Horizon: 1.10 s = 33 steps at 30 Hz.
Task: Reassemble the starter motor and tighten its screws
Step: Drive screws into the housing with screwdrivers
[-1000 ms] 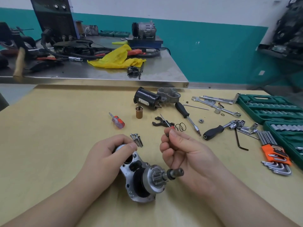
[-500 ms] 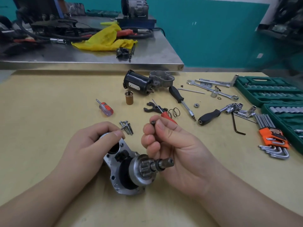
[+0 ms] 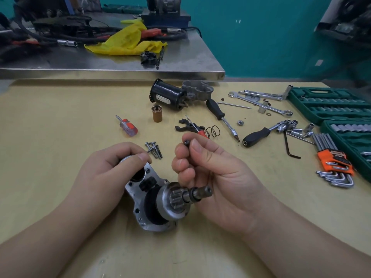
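The starter motor is judged to be only partly reassembled. A sub-assembly, the drive-end plate [image 3: 140, 199] with its pinion gear [image 3: 176, 197] and shaft [image 3: 200, 192], is held low over the yellow worktop [image 3: 50, 127], near its front edge. It is gripped at its upper end by the left hand [image 3: 108, 173], whose fingers are curled round the round part there. A small dark screw [image 3: 186, 141] is pinched between thumb and forefinger of the right hand [image 3: 210, 173], with the remaining fingers folded beside the shaft; whether they touch it cannot be told.

Much is left to be done. The black motor body [image 3: 167, 95] and the grey cast housing [image 3: 197, 90] lie together at the far side of the worktop, well apart from the held piece. A brown cylindrical part [image 3: 157, 114], a black fork lever [image 3: 183, 127] and a thin spring [image 3: 213, 131] lie loose between them and the hands. A small cluster of bolts [image 3: 154, 149] lies unused just beyond the left hand. No screw is seen fitted in the plate's visible holes, so tightening appears not yet begun. A black-handled screwdriver [image 3: 217, 113] lies ready to the right.
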{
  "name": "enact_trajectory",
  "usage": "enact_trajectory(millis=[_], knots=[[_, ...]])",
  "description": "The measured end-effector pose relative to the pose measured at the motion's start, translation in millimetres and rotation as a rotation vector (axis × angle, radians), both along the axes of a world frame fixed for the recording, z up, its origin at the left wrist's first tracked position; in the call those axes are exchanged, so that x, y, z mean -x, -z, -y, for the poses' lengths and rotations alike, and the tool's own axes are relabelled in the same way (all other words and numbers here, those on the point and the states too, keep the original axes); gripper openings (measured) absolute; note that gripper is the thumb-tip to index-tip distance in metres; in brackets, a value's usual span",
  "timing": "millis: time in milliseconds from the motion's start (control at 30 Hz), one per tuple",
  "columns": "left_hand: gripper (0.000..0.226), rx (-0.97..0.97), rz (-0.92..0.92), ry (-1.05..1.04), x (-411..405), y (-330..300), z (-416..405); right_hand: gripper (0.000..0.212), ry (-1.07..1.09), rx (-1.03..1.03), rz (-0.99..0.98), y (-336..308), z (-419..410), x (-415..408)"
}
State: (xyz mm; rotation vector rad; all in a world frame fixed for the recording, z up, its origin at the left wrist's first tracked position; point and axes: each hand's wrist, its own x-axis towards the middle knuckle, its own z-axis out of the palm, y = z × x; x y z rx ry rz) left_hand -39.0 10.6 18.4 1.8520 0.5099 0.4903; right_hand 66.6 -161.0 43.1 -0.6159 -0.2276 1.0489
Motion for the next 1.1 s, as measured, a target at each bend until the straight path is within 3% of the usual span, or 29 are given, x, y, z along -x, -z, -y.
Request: enact_trajectory(millis=[167, 333, 1100], knots=[[0.03, -0.001, 0.012, 0.009, -0.3, 1.6, -1.4, 0.015, 0.003, -0.007, 0.009, -0.1, 0.2, 0.7], [0.046, 0.009, 0.028, 0.022, 0.6, 3.1, -2.4, 0.017, -0.01, -0.012, 0.021, -0.3, 0.8, 0.7], [0.047, -0.013, 0.031, 0.016, -0.8, 4.7, -4.3, 0.027, -0.014, -0.033, 0.082, 0.8, 1.4, 0.7]])
